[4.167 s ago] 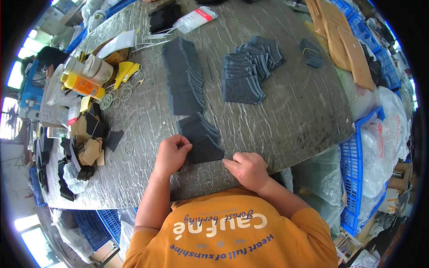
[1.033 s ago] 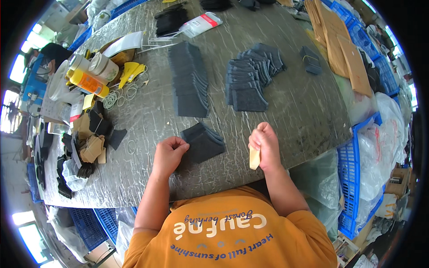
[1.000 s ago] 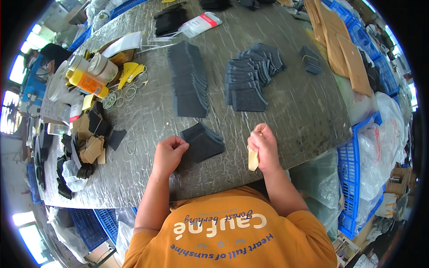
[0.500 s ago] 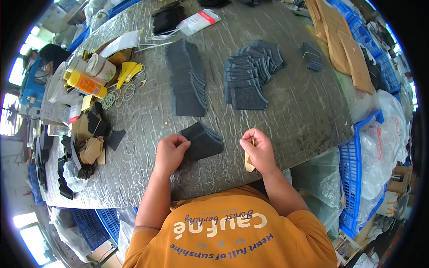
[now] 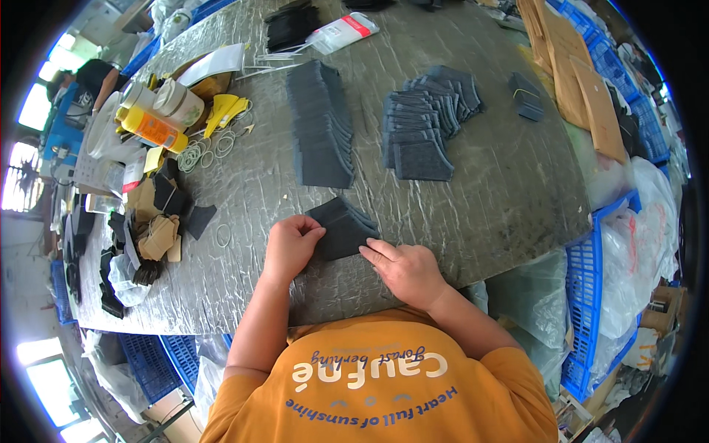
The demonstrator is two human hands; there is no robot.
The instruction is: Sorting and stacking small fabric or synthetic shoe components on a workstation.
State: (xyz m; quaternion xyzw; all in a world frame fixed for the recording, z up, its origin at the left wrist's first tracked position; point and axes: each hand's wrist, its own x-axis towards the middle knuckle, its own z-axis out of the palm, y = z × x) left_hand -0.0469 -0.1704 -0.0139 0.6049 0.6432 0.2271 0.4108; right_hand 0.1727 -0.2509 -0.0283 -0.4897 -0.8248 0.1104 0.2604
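Observation:
A small fanned stack of dark blue-grey fabric pieces (image 5: 341, 230) lies close in front of me, each piece with one curved edge. My left hand (image 5: 294, 245) is closed, pinching the stack's left edge between thumb and fingers. At its lower right corner, my right hand (image 5: 405, 270) has thumb and fingertips drawn together on the edge. Its palm faces down, hiding whatever is beneath; the tan tool seen earlier is out of sight. Farther out lie a long fanned column of similar pieces (image 5: 322, 125) and a curved, spread-out group of pieces (image 5: 422, 125).
On the left stand white jars (image 5: 177, 103) and a yellow-orange bottle (image 5: 153, 131), beside yellow-handled scissors (image 5: 225, 113) and rubber bands (image 5: 196, 155). Dark and tan scraps (image 5: 157, 236) pile nearer. A banded bundle (image 5: 526, 96) lies far right; a blue crate (image 5: 583, 295) stands past the table edge.
My right hand has moved left to the fabric stack's corner, and the tan tool it held no longer shows. The left hand keeps its pinch. The whole view has shifted slightly.

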